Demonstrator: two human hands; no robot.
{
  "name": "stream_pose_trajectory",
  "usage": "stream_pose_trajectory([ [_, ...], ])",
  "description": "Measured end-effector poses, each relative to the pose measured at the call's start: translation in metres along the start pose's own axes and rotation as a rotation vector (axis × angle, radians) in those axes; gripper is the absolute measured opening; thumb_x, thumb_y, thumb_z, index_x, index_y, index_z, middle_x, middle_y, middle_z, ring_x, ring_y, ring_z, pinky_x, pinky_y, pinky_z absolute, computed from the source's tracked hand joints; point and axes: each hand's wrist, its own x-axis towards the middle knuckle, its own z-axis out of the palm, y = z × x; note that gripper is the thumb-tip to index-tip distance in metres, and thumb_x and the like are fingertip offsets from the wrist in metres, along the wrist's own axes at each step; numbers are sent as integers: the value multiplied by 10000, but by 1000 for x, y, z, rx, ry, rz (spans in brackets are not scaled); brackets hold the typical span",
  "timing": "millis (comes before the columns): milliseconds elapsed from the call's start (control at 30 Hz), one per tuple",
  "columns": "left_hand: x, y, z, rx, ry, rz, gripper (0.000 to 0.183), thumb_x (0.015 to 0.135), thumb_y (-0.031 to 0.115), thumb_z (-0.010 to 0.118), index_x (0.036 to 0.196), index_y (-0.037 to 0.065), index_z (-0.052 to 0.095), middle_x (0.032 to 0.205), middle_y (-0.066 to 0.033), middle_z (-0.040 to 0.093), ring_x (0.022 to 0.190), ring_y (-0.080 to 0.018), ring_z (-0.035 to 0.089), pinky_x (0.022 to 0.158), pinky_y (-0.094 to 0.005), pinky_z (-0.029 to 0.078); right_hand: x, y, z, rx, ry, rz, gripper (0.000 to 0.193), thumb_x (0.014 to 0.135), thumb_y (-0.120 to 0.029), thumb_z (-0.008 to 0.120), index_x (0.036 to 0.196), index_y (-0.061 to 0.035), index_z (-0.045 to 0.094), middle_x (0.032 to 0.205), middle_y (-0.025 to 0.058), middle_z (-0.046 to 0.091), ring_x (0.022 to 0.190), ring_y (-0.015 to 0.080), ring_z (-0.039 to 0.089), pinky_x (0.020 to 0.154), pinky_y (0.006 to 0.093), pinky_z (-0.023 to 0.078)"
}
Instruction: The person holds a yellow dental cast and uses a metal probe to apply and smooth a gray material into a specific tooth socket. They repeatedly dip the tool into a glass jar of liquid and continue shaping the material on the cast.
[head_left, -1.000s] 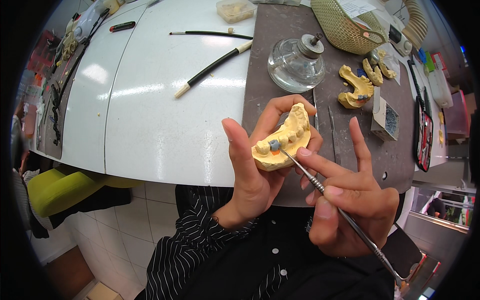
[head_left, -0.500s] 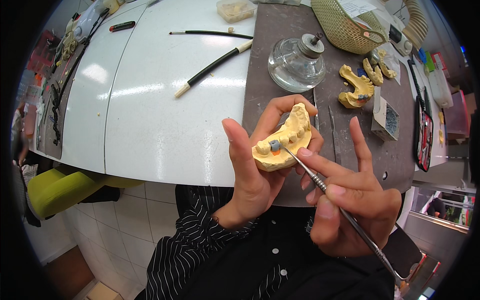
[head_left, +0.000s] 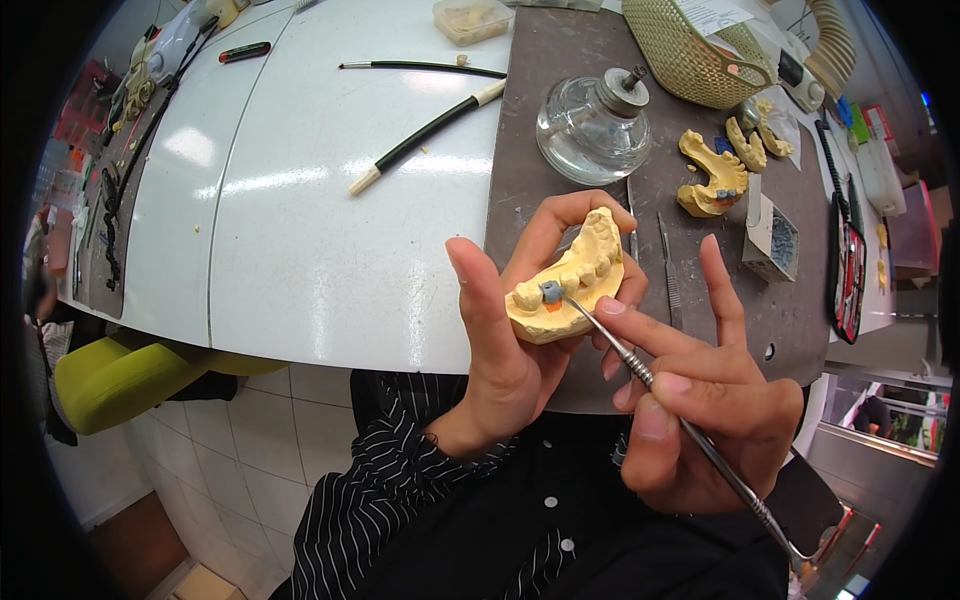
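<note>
We see the left hand (head_left: 500, 370) half-curled around a yellow dental cast (head_left: 573, 278), fingers wrapped behind it, thumb raised clear. The cast sits above the front edge of the bench, tooth side toward us. On it we note a grey tooth-shaped piece (head_left: 551, 291) with an orange patch (head_left: 554, 308) just below. The right hand (head_left: 715, 410) pinches a slim metal instrument (head_left: 634, 362) between thumb and fingers, little finger extended; its tip is at the grey piece's right edge, contact uncertain. Beyond, on a brown mat (head_left: 560, 40), we record a glass burner (head_left: 593, 135) and a second cast (head_left: 712, 172).
</note>
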Motion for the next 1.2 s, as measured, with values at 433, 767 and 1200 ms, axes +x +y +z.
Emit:
stream_pose_trajectory([
  [433,0,1,0,28,-15,17,960,688,831,77,1146,45,383,742,-55,473,614,-85,466,515,-211,412,1,-4,-8,-11,-54,24,181,844,-71,453,1003,-67,365,806,195,615,592,160,625,970,664,194],
  [767,1,-1,17,84,220,-6,1008,666,856,48,1098,14,397,703,-61,446,596,-89,386,484,-197,333,-8,9,-3,205,197,32,171,894,-208,468,953,-68,391,622,54,524,733,342,653,942,691,225],
  [1200,-5,7,7,266,4,-147,969,637,877,169,1052,34,405,855,-29,451,707,-58,423,603,-187,371,14,44,-48,-284,506,223,122,838,-29,525,942,6,578,769,81,601,768,136,581,763,321,434],
])
